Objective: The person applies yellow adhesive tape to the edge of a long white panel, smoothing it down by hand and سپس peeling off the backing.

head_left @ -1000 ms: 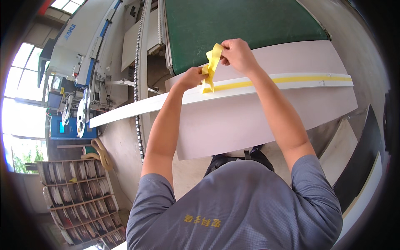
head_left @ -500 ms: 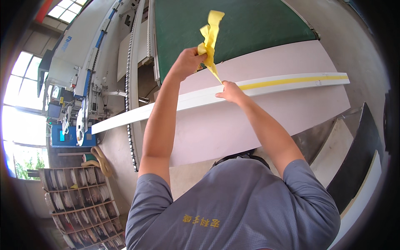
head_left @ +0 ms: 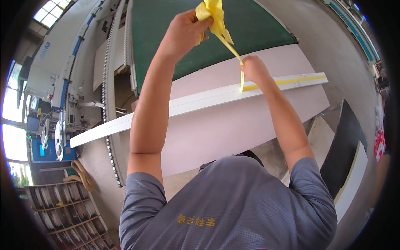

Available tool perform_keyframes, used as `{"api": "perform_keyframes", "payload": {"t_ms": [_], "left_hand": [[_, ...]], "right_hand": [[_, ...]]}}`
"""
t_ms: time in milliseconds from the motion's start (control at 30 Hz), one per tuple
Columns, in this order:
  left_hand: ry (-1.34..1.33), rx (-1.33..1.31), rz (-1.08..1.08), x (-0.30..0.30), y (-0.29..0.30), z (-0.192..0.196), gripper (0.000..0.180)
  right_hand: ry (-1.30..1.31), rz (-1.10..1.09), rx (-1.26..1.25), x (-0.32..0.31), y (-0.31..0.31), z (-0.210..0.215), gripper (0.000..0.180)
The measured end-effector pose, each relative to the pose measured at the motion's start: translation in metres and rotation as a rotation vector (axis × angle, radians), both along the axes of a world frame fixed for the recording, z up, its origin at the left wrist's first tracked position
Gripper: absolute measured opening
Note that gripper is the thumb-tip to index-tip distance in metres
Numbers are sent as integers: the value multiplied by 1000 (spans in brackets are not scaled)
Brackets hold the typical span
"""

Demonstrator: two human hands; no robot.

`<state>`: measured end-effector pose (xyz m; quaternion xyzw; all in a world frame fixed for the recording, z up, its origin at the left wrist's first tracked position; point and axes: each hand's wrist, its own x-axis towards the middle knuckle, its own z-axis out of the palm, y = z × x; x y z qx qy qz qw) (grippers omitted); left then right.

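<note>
My left hand [head_left: 183, 35] is raised over the green surface, its fingers closed on a loose bunch of yellow tape [head_left: 216, 18]. From that bunch a narrow length of tape runs down to my right hand [head_left: 255, 68], which pinches it. Below the right fingers the strip drops to a long white board [head_left: 191, 103], meeting its top face. Right of that spot a yellow band [head_left: 298, 80] lies flat along the board, partly hidden by my right wrist. The board rests across a large pale pink sheet [head_left: 200, 141].
The green surface [head_left: 166, 50] lies beyond the sheet. At the left stand a long machine [head_left: 62, 54] with a chain-like rail [head_left: 109, 54] and a rack [head_left: 68, 208] of several rolls. Dark and white panels [head_left: 339, 150] lean at the right.
Both hands have risen from the board, the left upward, the right up off its surface. The tape now stands up from the board below my right hand, and the flat yellow band looks shorter.
</note>
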<state>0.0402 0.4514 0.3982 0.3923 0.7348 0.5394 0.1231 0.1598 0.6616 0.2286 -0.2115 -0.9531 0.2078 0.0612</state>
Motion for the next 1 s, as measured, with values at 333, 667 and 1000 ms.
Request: {"api": "perform_keyframes", "payload": {"t_ms": [333,667,1000], "left_hand": [[-238,-312,-286,32,184,-178,50],[-486,70,-144,100,340,-182,16],[-342,151,-137,106,416,-98,20]], "right_hand": [[379,13,-309,77,141,84,16],[357,474,-904,113,305,163,27],[-222,127,64,192,436,-211,52]]}}
